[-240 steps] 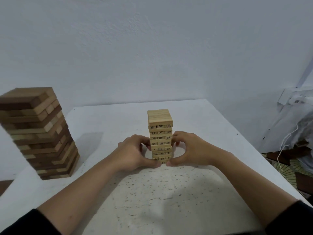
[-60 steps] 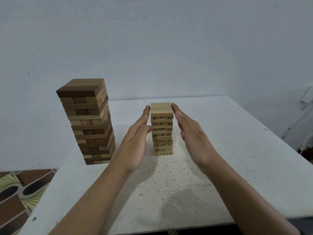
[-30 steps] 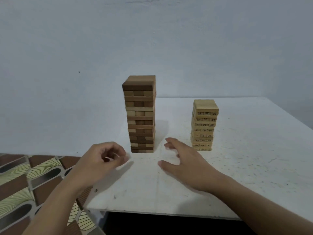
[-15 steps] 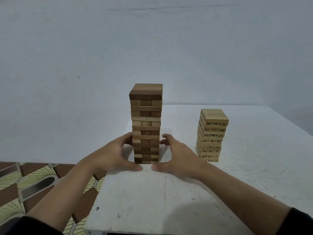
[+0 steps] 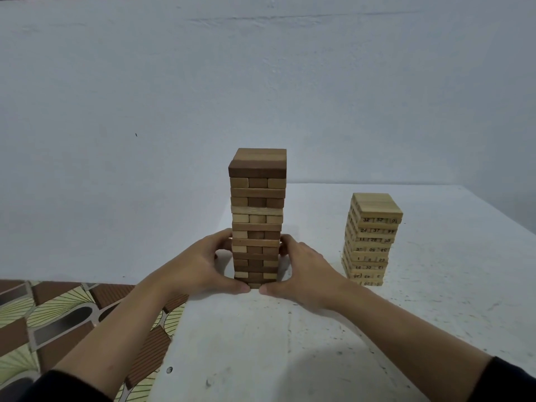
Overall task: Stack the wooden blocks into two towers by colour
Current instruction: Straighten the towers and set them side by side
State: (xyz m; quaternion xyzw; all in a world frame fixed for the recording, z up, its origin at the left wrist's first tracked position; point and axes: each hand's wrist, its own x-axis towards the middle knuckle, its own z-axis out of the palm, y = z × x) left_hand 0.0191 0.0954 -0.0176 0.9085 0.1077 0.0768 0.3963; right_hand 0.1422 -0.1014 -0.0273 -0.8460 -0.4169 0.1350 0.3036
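Down on the white worktop point(image 5: 319, 343); upright by its left edge, the brown tower point(image 5: 258, 216), long axis vertical; off right, well apart, the shorter pale tower point(image 5: 372, 239); clamped round the brown tower's lower layers, left grip point(image 5: 200, 265) and right grip point(image 5: 304, 271), 1 per flank, equally near, thumbs at the base.

Bare pale wall point(image 5: 261, 82); white table point(image 5: 435, 285); patterned floor point(image 5: 58, 314).
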